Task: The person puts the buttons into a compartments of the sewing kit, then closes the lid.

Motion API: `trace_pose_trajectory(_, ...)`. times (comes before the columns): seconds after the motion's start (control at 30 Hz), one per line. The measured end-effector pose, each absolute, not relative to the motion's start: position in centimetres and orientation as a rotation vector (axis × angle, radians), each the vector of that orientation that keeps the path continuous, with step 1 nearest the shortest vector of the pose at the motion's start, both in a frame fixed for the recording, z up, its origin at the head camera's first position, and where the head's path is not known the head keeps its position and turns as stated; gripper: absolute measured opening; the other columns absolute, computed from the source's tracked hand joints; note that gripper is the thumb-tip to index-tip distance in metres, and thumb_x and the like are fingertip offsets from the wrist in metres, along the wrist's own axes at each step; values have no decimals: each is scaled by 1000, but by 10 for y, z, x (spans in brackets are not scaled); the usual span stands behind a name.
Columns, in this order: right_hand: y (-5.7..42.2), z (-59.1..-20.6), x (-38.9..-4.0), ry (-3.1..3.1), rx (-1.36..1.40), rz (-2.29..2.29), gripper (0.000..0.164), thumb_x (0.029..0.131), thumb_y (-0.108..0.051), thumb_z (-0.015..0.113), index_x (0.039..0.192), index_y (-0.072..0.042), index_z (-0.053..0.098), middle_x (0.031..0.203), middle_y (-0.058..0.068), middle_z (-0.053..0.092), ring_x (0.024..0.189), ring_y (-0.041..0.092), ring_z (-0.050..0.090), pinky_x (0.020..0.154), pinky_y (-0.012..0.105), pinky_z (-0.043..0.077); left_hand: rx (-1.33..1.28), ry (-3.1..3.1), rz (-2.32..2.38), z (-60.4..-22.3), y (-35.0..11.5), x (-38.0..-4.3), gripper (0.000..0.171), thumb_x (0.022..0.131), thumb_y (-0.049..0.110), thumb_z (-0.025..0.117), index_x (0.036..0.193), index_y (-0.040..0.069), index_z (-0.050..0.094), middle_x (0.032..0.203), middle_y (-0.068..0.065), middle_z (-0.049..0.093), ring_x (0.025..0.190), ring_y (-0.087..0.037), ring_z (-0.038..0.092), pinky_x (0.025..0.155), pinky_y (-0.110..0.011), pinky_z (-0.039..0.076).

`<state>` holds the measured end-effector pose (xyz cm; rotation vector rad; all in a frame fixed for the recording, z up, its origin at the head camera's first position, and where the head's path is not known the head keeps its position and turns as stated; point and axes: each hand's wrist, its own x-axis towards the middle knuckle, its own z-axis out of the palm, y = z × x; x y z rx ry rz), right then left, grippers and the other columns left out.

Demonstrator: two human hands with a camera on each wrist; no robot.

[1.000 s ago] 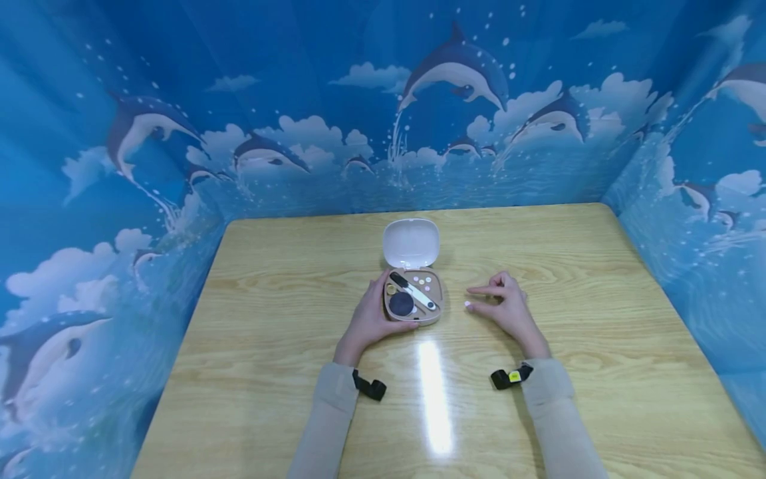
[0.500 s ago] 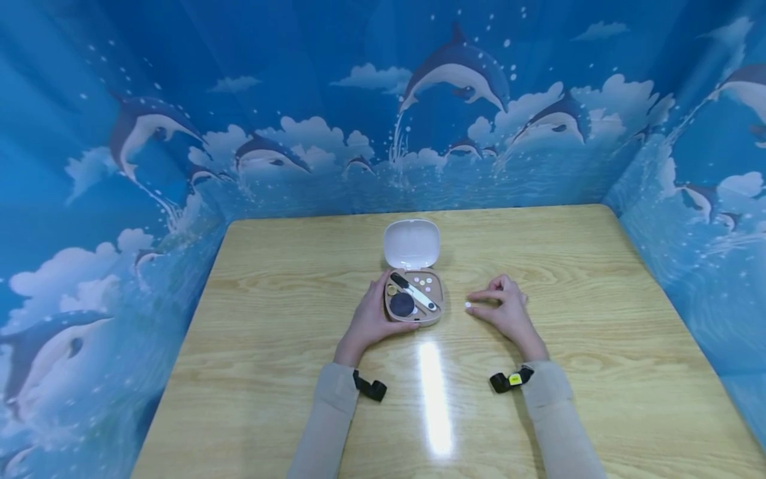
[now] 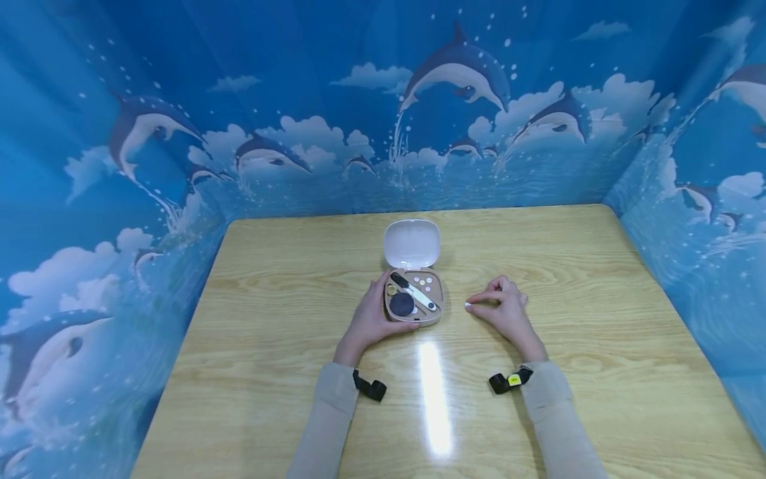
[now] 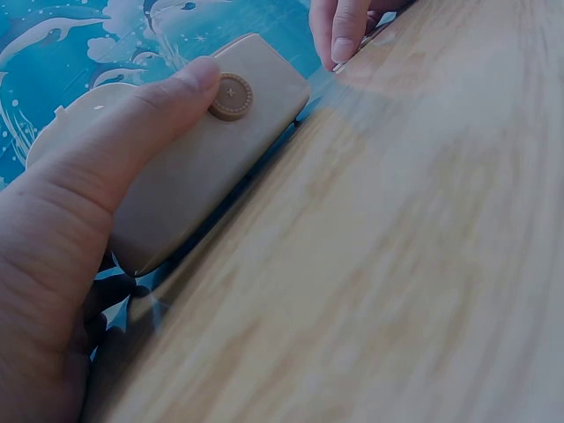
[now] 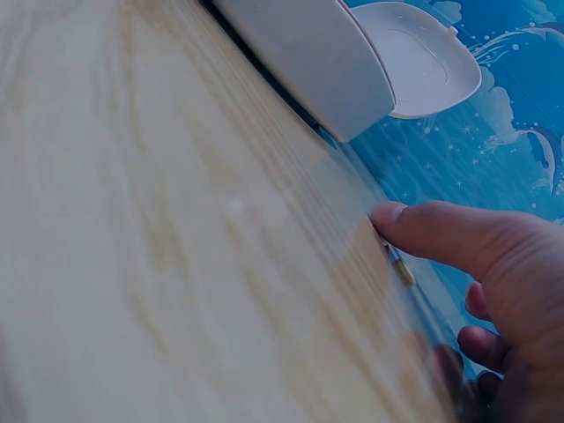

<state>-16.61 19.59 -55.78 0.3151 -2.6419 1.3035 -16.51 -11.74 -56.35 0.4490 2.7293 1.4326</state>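
A small lidded case (image 3: 443, 303) rests on the table with its white lid (image 3: 411, 243) tipped back. Inside are a white tool with a black end (image 3: 419, 296), a dark round disc (image 3: 401, 305), a gold round piece (image 3: 391, 290) and several small pale buttons (image 3: 422, 283). My left hand (image 3: 372, 313) grips the case from its left side, thumb along the front beside the round latch (image 4: 233, 95). To the right of the case, my right hand (image 3: 507, 313) pinches a small white button (image 3: 468, 305) between thumb and index fingertip, low at the tabletop.
The wood-grain table (image 3: 287, 279) reaches back to a blue dolphin-print curtain (image 3: 335, 166), which also hangs at both sides. A bright light reflection lies on the tabletop in front of the case. Each wrist wears a black camera band (image 3: 370, 387).
The right index finger has come down toward the thumb, narrowing the gap until both fingertips meet at the white button. The left hand and the case have stayed in place.
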Motion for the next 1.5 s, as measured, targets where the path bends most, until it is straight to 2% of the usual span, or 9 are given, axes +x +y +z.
trace_pose_trajectory(0.3, 195, -560, -167, -2622, 335, 1280, 13, 71, -10, 90, 80, -14, 80, 90, 3, 44, 88, 21, 37, 92, 52, 20, 403, 2726, 1436, -562, -118, -163, 129, 57, 71, 84, 159, 34, 14, 162, 1, 25, 149, -34, 18, 118, -56, 21)
trace_pose_trajectory(0.53, 194, -559, -167, -2601, 349, 1290, 13, 71, -8, 89, 79, -13, 80, 89, 4, 45, 88, 21, 38, 92, 52, 20, 405, 2733, 1428, -561, -119, -163, 129, 57, 72, 84, 159, 36, 13, 162, 2, 25, 149, -32, 18, 118, -54, 20)
trace_pose_trajectory(0.73, 194, -558, -166, -2589, 353, 1295, 13, 71, -6, 88, 79, -10, 79, 89, 4, 47, 89, 21, 39, 92, 53, 20, 402, 2732, 1428, -562, -119, -163, 130, 57, 71, 84, 160, 32, 14, 162, 1, 25, 149, -33, 17, 118, -54, 20)
trace_pose_trajectory(1.03, 193, -553, -166, -2643, 296, 1291, 12, 74, -11, 88, 81, -10, 79, 92, 2, 46, 92, 21, 39, 96, 52, 22, 423, 2734, 1427, -562, -117, -164, 130, 57, 69, 85, 160, 27, 16, 162, 2, 25, 149, -31, 18, 120, -51, 18)
trace_pose_trajectory(1.33, 190, -548, -171, -2636, 259, 1307, 13, 74, -13, 88, 82, -10, 78, 93, 1, 47, 94, 20, 41, 95, 51, 24, 418, 2728, 1431, -562, -117, -164, 130, 58, 69, 85, 160, 28, 16, 162, 2, 24, 149, -31, 17, 120, -52, 19)
trace_pose_trajectory(1.5, 187, -541, -174, -2632, 262, 1328, 12, 75, -13, 87, 83, -9, 79, 94, 3, 45, 93, 20, 41, 91, 44, 31, 406, 2728, 1418, -561, -117, -164, 130, 58, 70, 85, 160, 28, 16, 162, 2, 24, 149, -31, 16, 119, -51, 19)
